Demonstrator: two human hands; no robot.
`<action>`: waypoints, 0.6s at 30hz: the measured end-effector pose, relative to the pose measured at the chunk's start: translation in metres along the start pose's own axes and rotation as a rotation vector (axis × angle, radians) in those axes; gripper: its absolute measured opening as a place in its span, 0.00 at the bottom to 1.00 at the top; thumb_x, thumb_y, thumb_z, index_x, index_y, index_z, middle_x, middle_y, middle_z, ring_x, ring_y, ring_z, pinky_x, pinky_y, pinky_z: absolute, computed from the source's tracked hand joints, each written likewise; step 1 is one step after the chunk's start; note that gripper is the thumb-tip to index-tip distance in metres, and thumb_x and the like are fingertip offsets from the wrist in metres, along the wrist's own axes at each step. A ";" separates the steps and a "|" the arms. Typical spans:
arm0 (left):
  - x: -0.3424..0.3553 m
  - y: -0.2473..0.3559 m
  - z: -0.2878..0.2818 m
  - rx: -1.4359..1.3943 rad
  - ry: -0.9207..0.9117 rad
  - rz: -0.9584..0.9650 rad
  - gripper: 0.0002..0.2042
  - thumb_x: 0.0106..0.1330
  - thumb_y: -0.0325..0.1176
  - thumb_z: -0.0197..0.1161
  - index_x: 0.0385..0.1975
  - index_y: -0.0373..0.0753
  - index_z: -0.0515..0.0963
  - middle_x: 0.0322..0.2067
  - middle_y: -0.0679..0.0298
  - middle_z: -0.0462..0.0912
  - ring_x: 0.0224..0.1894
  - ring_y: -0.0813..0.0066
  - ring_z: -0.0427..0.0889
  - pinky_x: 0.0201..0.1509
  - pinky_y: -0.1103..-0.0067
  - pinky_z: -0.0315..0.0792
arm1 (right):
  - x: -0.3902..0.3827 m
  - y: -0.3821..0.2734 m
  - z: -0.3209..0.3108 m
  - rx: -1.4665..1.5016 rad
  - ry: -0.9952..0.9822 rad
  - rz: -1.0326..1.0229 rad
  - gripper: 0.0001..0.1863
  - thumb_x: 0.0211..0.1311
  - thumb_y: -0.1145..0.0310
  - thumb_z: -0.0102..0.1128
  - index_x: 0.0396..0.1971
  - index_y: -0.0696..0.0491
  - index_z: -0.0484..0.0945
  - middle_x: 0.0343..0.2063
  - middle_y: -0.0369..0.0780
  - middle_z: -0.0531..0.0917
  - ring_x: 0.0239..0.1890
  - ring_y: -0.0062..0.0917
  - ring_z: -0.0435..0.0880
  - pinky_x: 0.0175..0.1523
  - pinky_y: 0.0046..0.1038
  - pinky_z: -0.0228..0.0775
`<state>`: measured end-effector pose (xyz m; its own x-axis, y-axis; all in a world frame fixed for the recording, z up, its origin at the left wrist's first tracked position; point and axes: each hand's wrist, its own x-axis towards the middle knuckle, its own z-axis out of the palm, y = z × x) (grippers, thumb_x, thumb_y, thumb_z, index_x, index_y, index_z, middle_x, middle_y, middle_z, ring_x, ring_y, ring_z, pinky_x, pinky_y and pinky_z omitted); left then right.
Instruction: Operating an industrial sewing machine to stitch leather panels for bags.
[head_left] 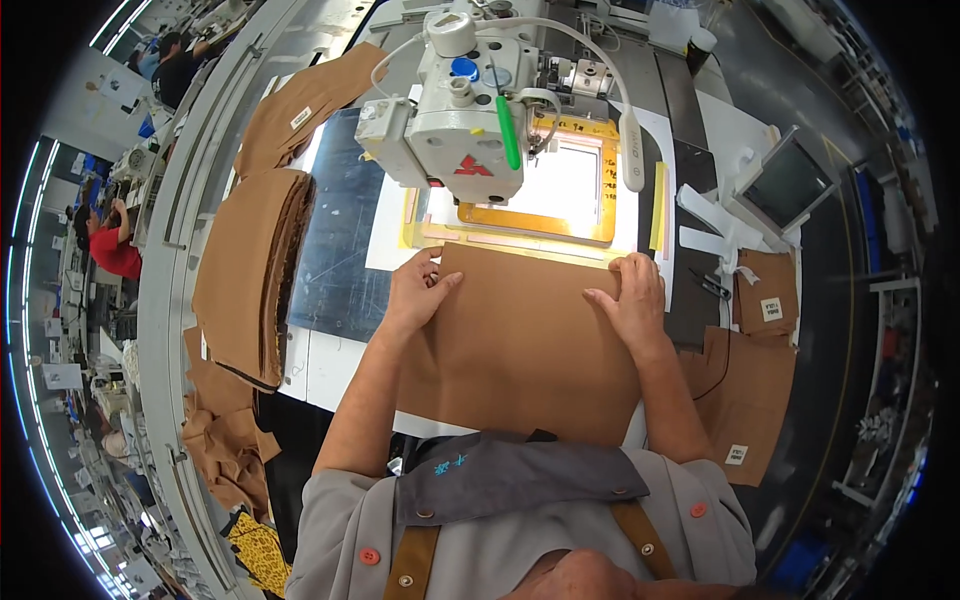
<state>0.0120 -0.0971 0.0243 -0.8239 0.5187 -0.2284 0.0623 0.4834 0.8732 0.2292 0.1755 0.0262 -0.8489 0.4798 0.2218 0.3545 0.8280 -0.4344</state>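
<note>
A flat brown fabric panel (530,340) spreads between my hands, its far edge just short of the sewing machine's orange clamp frame (540,222). My left hand (418,292) pinches its far left corner, thumb on top. At the far right corner, my right hand (632,302) grips in the same way, the fingers partly beyond the edge. The panel's near edge hangs close to my apron (525,480). Above the frame stands the grey sewing machine head (450,130), and a green-handled tool (507,132) is on its front.
A thick stack of brown panels (250,270) lies at the left, with more brown fabric (225,450) below it. Labelled brown pieces (745,400) lie at the right, near a small screen (790,180) and black-handled snips (710,284). Other people work far left.
</note>
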 end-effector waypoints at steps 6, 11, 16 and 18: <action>0.015 -0.016 0.006 -0.061 0.140 0.176 0.11 0.65 0.35 0.74 0.33 0.32 0.86 0.25 0.69 0.84 0.25 0.86 0.73 0.29 0.82 0.69 | -0.004 0.019 0.007 0.156 -0.027 -0.080 0.23 0.49 0.65 0.80 0.41 0.54 0.77 0.39 0.43 0.77 0.43 0.38 0.79 0.47 0.38 0.70; 0.022 -0.004 0.000 0.110 0.192 0.117 0.11 0.63 0.35 0.75 0.31 0.32 0.85 0.21 0.68 0.83 0.22 0.84 0.72 0.28 0.81 0.68 | 0.004 0.013 -0.007 0.568 -0.090 0.212 0.16 0.56 0.71 0.74 0.40 0.56 0.77 0.29 0.44 0.80 0.31 0.39 0.81 0.42 0.38 0.72; 0.040 -0.008 0.005 0.308 0.273 0.192 0.11 0.58 0.36 0.77 0.28 0.35 0.85 0.19 0.67 0.83 0.18 0.81 0.75 0.25 0.79 0.68 | 0.023 0.025 0.001 0.249 -0.010 0.167 0.09 0.59 0.67 0.72 0.36 0.52 0.81 0.20 0.36 0.80 0.27 0.31 0.81 0.41 0.35 0.69; 0.052 -0.012 0.004 0.220 0.263 0.077 0.10 0.58 0.38 0.76 0.26 0.38 0.84 0.22 0.67 0.83 0.22 0.75 0.78 0.36 0.73 0.71 | 0.028 0.029 0.005 0.175 0.020 0.137 0.07 0.60 0.66 0.71 0.33 0.52 0.82 0.20 0.35 0.80 0.26 0.31 0.81 0.42 0.35 0.68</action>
<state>-0.0288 -0.0729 0.0004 -0.9274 0.3735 -0.0217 0.2259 0.6052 0.7634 0.2133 0.2116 0.0153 -0.7890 0.5914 0.1663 0.3911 0.6923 -0.6064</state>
